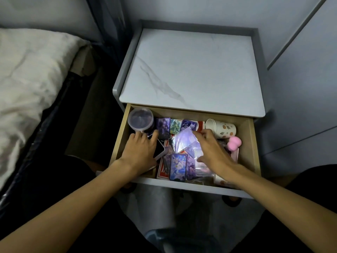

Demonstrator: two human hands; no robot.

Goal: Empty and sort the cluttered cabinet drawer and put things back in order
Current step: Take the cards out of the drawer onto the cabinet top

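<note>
The open wooden drawer (pixel 247 143) of a grey bedside cabinet holds a jumble of things. My left hand (pixel 140 150) lies over a phone-like device (pixel 160 151) at the drawer's left, fingers spread and reaching toward a lidded plastic tub (pixel 140 119). My right hand (pixel 213 152) reaches in from the right; its fingers and thumb pinch a shiny holographic sleeve (pixel 184 141) lying on a heap of illustrated cards (pixel 177 167). More cards (pixel 175 125) line the back. A patterned paper cup (pixel 221 127) lies on its side at the back right, with a pink sponge (pixel 235 142) beside it.
The cabinet's marble-look top (pixel 191 70) is bare. A bed with pale bedding (pixel 31 73) stands to the left, with a dark gap between it and the cabinet. Grey wardrobe doors (pixel 302 79) stand to the right. My knees flank the drawer front.
</note>
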